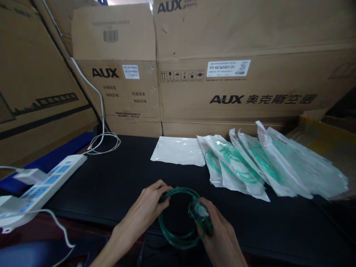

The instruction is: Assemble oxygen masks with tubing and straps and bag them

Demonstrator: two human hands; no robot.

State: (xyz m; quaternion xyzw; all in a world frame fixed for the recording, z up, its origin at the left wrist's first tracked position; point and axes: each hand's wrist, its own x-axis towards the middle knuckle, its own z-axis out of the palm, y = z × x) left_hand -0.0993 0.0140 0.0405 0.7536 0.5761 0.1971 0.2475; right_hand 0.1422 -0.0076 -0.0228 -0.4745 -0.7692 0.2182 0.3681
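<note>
Left hand (151, 202): grip narrow, pinching upper left of green tube coil (180, 243). Right hand (219, 228): grip wrapped round clear plastic piece (198, 210) at coil's right side. Coil at near edge of counter (111, 185); row of packets (258, 159) toward right edge. Likely risks: loops springing apart or tangling if left pinch slackens; coil dropping past near edge if both grips loosen; tube kinking if squeezed hard. Coil: round, several loops, deep green, glossy; tube ends not made out.
</note>
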